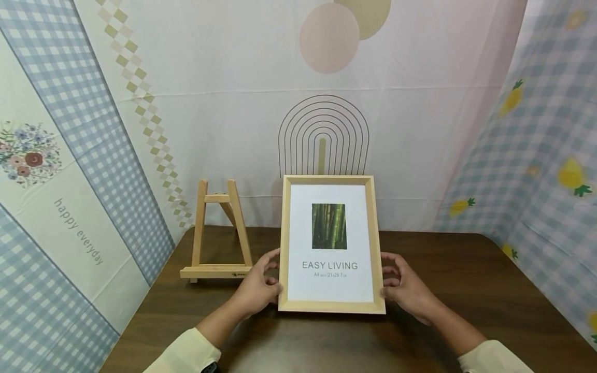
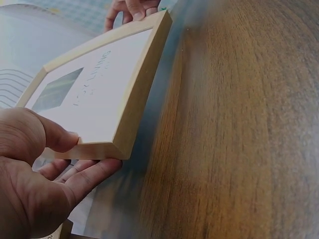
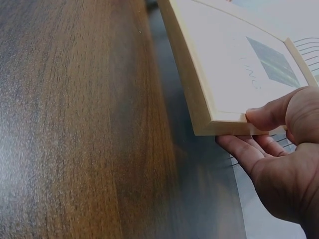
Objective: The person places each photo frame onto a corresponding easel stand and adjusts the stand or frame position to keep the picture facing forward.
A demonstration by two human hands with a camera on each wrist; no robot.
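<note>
A light wood picture frame stands nearly upright, its face towards me, with a bamboo picture and "EASY LIVING" printed on its white insert. My left hand grips its left side low down, thumb on the front edge and fingers behind, as the left wrist view shows of the same hand. On the opposite side my right hand holds the lower right edge between thumb and fingers. In the right wrist view the frame's corner appears raised off the table. The frame's back is hidden.
A small wooden easel stands on the dark wood table, left of the picture frame and close to my left hand. Printed cloth hangs behind the table, with checked cloth along both sides.
</note>
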